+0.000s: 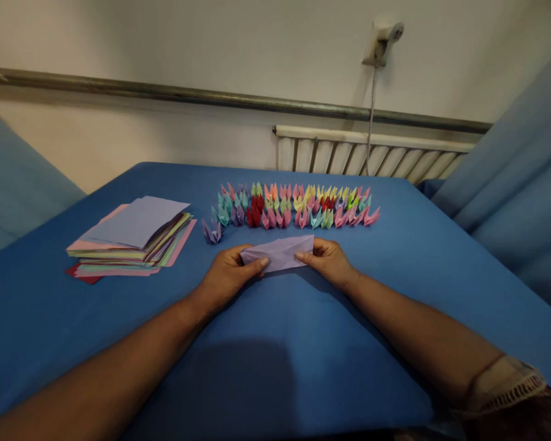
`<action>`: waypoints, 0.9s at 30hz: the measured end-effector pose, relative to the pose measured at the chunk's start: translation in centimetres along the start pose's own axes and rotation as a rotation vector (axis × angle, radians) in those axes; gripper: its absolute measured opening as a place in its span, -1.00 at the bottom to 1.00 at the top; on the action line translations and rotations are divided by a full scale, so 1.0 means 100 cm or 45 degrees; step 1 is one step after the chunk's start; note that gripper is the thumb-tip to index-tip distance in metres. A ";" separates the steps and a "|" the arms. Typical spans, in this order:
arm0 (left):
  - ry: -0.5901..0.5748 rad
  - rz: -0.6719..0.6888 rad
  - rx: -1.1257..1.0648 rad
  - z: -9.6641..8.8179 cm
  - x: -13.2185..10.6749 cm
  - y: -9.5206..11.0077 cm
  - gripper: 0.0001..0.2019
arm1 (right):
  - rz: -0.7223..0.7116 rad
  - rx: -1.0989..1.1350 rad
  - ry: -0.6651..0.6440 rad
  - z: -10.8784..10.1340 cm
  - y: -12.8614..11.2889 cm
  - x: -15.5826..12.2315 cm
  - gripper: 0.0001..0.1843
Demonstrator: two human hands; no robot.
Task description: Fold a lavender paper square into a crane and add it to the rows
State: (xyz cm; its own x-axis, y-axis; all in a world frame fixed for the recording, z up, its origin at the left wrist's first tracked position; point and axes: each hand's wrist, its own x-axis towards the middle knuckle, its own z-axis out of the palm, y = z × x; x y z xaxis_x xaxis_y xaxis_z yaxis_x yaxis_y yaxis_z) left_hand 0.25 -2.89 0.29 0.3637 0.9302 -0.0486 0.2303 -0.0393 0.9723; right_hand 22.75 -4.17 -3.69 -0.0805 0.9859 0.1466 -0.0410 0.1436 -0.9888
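A lavender sheet of origami paper (pixel 282 253), folded into a long strip with creases across it, is held between my two hands over the table. My left hand (pixel 232 269) pinches its left end, thumb on top and fingers behind. At the right end my right hand (pixel 328 260) grips it the same way, with the thumb pressed on the paper's face. Just beyond the paper stand several rows of folded paper cranes (pixel 283 217) in many colours. A single purple crane (pixel 212 231) sits apart in front of them, at the left.
A stack of coloured paper sheets (pixel 138 226) lies at the left on the blue tablecloth (pixel 349 343). Behind the table are a metal rail (pixel 188 94), a radiator (pixel 371 136) and a wall socket with a plugged-in cord (pixel 379 46). Blue curtains (pixel 528 147) hang at both sides.
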 end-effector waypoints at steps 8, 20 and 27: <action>0.141 0.030 -0.006 0.002 -0.003 0.007 -0.70 | 0.017 0.002 -0.131 0.000 -0.003 -0.005 -0.70; -0.048 -0.141 -0.180 -0.007 0.001 0.006 -0.64 | -0.109 -0.151 -0.095 -0.002 -0.007 -0.003 -0.73; 0.138 -0.033 -0.095 -0.009 0.003 0.009 -0.71 | -0.119 -0.172 -0.149 -0.005 -0.006 -0.002 -0.78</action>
State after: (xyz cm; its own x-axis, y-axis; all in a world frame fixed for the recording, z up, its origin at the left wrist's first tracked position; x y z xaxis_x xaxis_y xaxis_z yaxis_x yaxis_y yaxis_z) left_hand -0.22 -2.30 1.40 0.2581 0.9646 -0.0533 0.1689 0.0093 0.9856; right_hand 23.26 -4.46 -3.14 -0.1980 0.9523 0.2322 0.0800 0.2518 -0.9645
